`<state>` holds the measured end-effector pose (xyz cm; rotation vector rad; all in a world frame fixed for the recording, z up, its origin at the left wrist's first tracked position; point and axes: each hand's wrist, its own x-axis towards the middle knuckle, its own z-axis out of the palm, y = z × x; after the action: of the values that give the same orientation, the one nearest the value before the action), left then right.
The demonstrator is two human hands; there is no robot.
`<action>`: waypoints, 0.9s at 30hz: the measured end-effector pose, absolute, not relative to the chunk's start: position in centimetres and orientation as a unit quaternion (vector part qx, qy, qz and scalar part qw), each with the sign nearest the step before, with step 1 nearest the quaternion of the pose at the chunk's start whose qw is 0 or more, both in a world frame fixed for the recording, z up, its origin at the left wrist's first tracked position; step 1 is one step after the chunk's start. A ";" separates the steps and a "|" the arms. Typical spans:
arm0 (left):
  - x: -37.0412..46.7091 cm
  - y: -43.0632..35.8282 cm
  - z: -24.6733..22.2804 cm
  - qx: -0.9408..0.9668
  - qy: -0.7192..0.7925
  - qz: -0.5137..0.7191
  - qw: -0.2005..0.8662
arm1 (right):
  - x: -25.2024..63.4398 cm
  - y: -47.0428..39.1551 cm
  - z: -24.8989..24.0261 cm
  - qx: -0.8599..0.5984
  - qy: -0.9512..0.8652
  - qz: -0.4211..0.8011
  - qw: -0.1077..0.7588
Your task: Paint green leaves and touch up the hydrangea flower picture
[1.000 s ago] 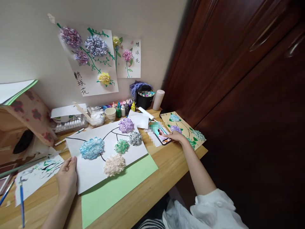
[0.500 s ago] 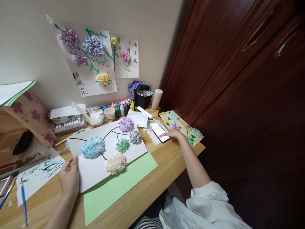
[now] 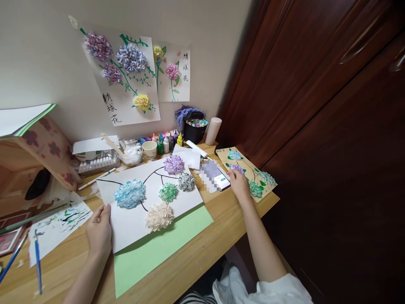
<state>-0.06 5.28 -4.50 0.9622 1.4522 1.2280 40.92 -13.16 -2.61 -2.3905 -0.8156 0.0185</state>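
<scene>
My left hand (image 3: 98, 230) pinches the left edge of a white paper picture (image 3: 125, 226), thumb on top. That sheet bears raised flower heads in blue, purple, green, grey and cream, joined by black painted stems. Partly under it lies a light green sheet (image 3: 164, 249). My right hand (image 3: 239, 184) is curled in beside the right edge of a smartphone (image 3: 223, 183), with nothing visible in its fingers. The phone lies face up, its screen partly blurred out. Just behind that hand is a tan flower picture (image 3: 249, 166).
Along the wall stand paint bottles (image 3: 166, 145), a paper cup (image 3: 149, 148), a black marker case (image 3: 195, 131) and a pale cylinder (image 3: 213, 131). Paintbrushes (image 3: 38, 266) and a paint-smeared sheet (image 3: 60, 223) lie at left. A dark wooden wardrobe (image 3: 316, 126) borders the right side.
My right hand has drawn back from the phone's screen, its fingers now curled. The screen has changed from a red button to a blue one. My left hand keeps its hold.
</scene>
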 end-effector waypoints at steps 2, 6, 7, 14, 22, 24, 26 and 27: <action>0.1 5.1 -4.4 0.401 0.602 0.498 0.479 | 40.0 -14.0 -3.5 -0.889 -0.333 -0.027 0.314; 0.1 5.1 -4.9 0.408 0.603 0.486 0.483 | 39.1 -15.0 -5.2 -0.872 -0.365 -0.060 0.320; 0.1 5.2 -5.0 0.408 0.603 0.485 0.485 | 39.1 -15.0 -5.4 -0.869 -0.371 -0.063 0.321; 0.2 5.6 -5.4 0.387 0.619 0.484 0.483 | 39.4 -15.0 -5.8 -0.845 -0.397 -0.085 0.348; 0.4 5.9 -5.6 0.381 0.641 0.475 0.467 | 41.3 -11.6 -4.7 -0.784 -0.475 -0.072 0.393; 0.6 5.8 -5.3 0.375 0.645 0.474 0.468 | 42.0 -10.5 -4.6 -0.779 -0.484 -0.055 0.395; 0.9 5.5 -4.7 0.373 0.646 0.472 0.469 | 42.4 -9.6 -4.8 -0.778 -0.485 -0.041 0.396; 1.1 5.4 -4.3 0.375 0.648 0.470 0.467 | 42.5 -9.3 -4.9 -0.779 -0.485 -0.035 0.397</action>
<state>1.08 5.40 -4.35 0.9206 1.5908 1.1536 42.55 -9.34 -4.86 -1.9728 -1.2276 -0.0880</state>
